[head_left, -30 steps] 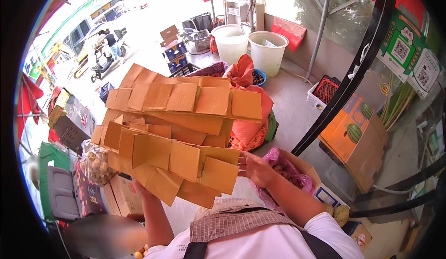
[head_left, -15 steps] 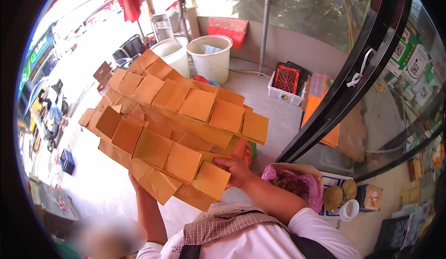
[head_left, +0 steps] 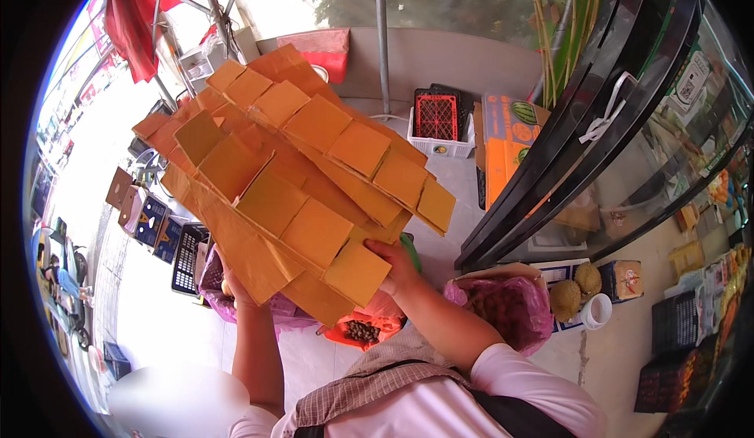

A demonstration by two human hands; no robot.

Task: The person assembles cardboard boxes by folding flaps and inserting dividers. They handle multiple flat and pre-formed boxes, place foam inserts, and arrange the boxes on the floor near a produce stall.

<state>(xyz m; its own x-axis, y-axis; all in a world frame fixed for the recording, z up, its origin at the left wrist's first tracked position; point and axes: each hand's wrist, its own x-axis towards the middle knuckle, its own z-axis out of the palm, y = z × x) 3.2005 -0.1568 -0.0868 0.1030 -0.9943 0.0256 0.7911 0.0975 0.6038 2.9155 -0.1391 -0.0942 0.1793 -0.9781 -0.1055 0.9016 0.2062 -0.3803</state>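
Observation:
A large stack of flattened brown cardboard boxes (head_left: 271, 202), with flaps folded out along its length, is held up in front of me and tilted. My right hand (head_left: 394, 267) grips its near right corner, thumb on top of a flap. Against the lower left edge, my left hand (head_left: 237, 285) supports the stack, its fingers mostly hidden under the cardboard. Below the stack sits an orange bag (head_left: 363, 330) of small dark round items, partly covered. A pink bag (head_left: 212, 277) shows beside my left hand.
Right of my right arm stands a pink-lined box (head_left: 503, 308), with spiky durians (head_left: 575, 290) and a white tub (head_left: 597, 311) beside it. Farther off are a white crate (head_left: 441, 140), an orange fruit carton (head_left: 503, 151) and a black door frame (head_left: 561, 144). A black crate (head_left: 187, 257) stands at left.
My view has swung rightward with the cardboard still in both hands. The white buckets are now nearly hidden behind it, and the orange bag and black crate have come into sight.

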